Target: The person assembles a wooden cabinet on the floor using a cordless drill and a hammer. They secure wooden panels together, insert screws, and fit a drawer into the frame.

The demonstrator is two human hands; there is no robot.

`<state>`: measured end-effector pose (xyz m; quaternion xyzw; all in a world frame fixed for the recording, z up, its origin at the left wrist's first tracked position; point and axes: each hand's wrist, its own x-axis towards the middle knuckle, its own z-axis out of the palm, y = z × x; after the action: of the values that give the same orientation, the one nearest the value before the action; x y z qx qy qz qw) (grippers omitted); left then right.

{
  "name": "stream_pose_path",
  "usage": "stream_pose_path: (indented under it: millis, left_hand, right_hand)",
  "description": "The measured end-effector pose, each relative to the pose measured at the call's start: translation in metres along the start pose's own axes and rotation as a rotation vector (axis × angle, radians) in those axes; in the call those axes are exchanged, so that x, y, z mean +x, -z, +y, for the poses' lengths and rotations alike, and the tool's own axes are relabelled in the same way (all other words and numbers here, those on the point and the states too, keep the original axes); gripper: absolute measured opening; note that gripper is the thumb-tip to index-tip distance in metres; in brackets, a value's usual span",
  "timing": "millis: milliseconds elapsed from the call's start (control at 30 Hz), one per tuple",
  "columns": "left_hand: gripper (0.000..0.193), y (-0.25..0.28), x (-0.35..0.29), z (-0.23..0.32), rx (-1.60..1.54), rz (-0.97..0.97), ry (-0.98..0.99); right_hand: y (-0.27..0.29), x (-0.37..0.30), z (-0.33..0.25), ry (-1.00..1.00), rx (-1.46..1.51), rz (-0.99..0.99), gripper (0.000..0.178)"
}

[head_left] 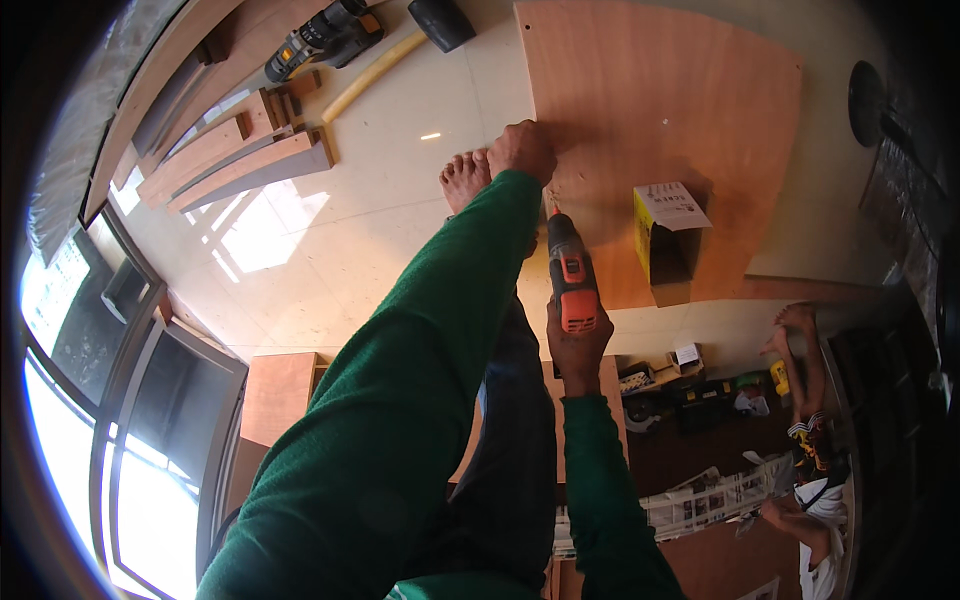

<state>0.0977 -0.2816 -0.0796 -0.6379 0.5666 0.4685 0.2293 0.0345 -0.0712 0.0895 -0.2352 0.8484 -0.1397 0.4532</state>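
My right hand [580, 348] is wrapped round the grip of a red and black cordless drill [572, 262]. The drill's tip points away from me, down at the near left part of a reddish-brown wooden board [640, 90]. Small bits of debris lie by the tip. My left hand [523, 150] is closed at the board's left edge, just beyond the tip; its fingers curl under, so whatever they hold is hidden. Beside it, my bare foot [464, 180] rests on the floor. On the board stands an open yellow and white cardboard box [670, 225], to the right of the drill.
A black-headed mallet [385, 65], a second drill [322, 40] and stacked wood pieces [240, 150] lie at the far left. A fan-like black stand [868, 100] is at the far right. Another person's legs [800, 350] show at the right, near tools [700, 395].
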Motion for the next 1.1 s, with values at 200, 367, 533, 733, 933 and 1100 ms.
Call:
stream_pose_path:
  millis: [200,367,533,733,933,1100]
  left_hand:
    - [0.093,-0.006,-0.029,-0.031,0.027,0.059,-0.008]
    - [0.129,-0.042,-0.058,-0.041,-0.127,-0.138,-0.055]
    - [0.094,-0.043,-0.049,-0.061,-0.161,0.033,0.056]
    - [0.045,0.034,0.011,-0.161,-0.447,0.463,0.336]
    - [0.042,0.144,-0.028,-0.15,-0.046,0.883,-0.447]
    - [0.087,0.255,0.025,-0.122,0.462,1.038,-0.476]
  right_hand:
    - [0.05,-0.055,-0.022,0.079,0.041,0.127,0.031]
    - [0.102,0.004,-0.087,0.257,0.35,0.301,0.031]
    - [0.096,0.119,-0.131,0.523,0.643,0.444,0.062]
    - [0.075,0.218,-0.128,0.546,0.625,0.619,0.05]
    - [0.061,0.254,-0.105,0.439,0.643,0.694,0.064]
    - [0.054,0.25,-0.089,0.398,0.539,0.67,0.07]
